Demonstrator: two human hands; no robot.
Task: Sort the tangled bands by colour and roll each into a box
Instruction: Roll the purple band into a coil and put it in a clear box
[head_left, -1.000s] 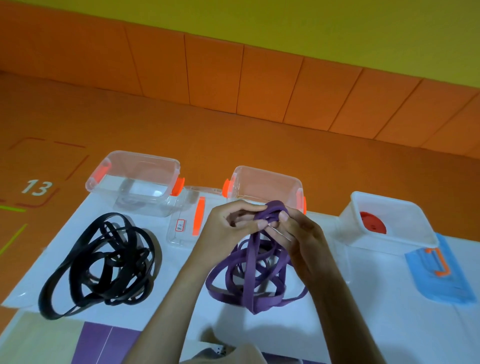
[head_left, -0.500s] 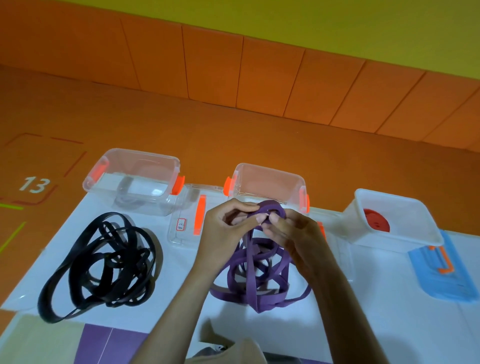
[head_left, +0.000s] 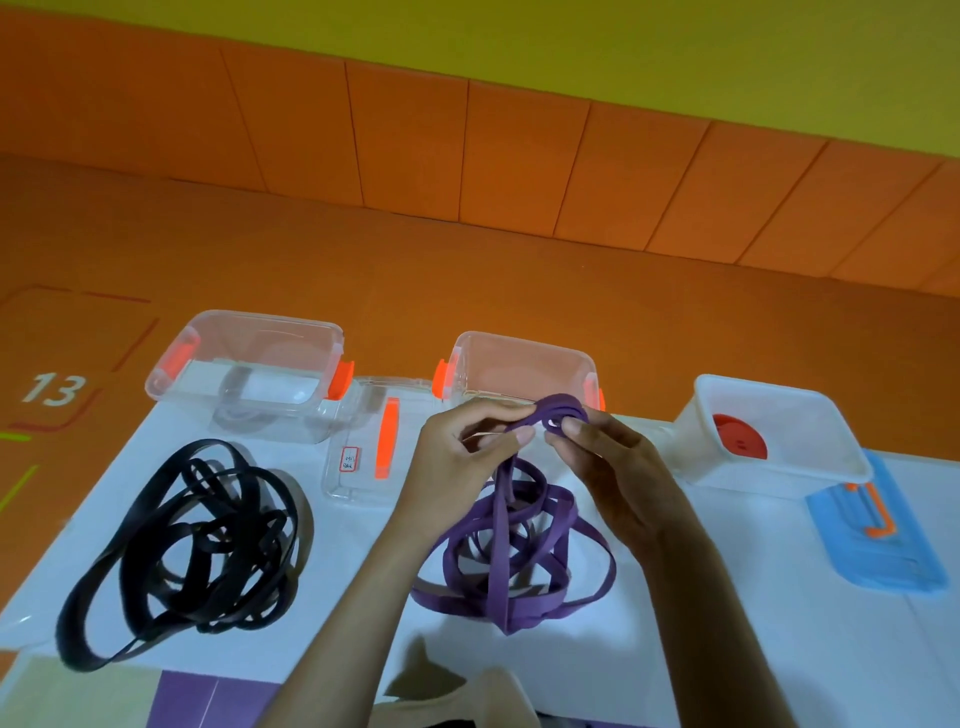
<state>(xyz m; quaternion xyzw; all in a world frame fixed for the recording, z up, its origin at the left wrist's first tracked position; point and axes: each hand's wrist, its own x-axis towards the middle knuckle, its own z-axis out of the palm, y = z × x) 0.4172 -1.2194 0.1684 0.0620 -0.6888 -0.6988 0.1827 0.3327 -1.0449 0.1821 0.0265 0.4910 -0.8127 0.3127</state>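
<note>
Winding a purple band (head_left: 519, 561) into a roll, a person works at a white table (head_left: 675, 649) set on an orange floor (head_left: 467, 260). At left, a heap of black bands (head_left: 197, 540) lies loose on the table. At centre the purple band's slack loops rest on the surface, its upper end raised between the hands just in front of the middle clear box (head_left: 519, 364). A second clear box (head_left: 249, 364), far left, appears to hold a dark coil (head_left: 236, 413). The white box (head_left: 779, 447) at right holds a red roll (head_left: 740, 444), with a blue lid (head_left: 878, 540) beside it. The left hand (head_left: 457, 467) pinches the strap between thumb and forefinger, while the right hand (head_left: 618, 467) grips the small purple coil (head_left: 563, 413) in its fingertips. A second ago that raised end was only a loose bunch; it has since tightened into a distinct roll. Sorting looks finished and rolling is under way, though most of the purple length and all the black remain unwound.
</note>
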